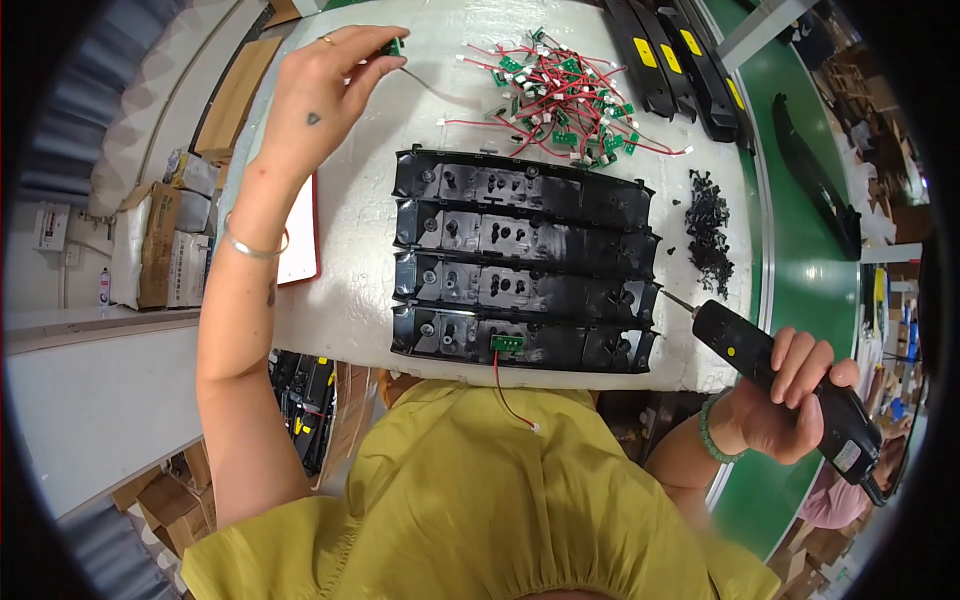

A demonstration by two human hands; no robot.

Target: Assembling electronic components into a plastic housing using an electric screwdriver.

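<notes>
Four black housings [560, 235] lie side by side in a block, one behind another. Only the nearest carries a green board [508, 344], one in number, seated near its middle, with one wire lead [498, 382] running off the block's near side to a small white plug. One more circuit board [393, 47] is beyond the block's far left corner, pinched between thumb and fingertips of the left hand [335, 85]. The right hand [795, 395], right of the block and nearer the person, has its fingers wrapped around one electric screwdriver [735, 335], whose bit points at the block's right end. Beyond the block sits one heap of wired boards [570, 100], too tangled to count; to its right lies one cluster of black screws [709, 230], also past counting.

The white work surface [350, 240] shows a broad strip left of the block and a narrower one between block and screws. Its near edge runs close below the block, right by the yellow-green garment [480, 460].

Long black parts [690, 42] beyond the block to the right are cut off at the top. The left forearm partly covers a red-edged item [300, 240] left of the block. Fingers hide most of the held board, its wire is blurred, and whether the bit touches a housing I cannot tell.
</notes>
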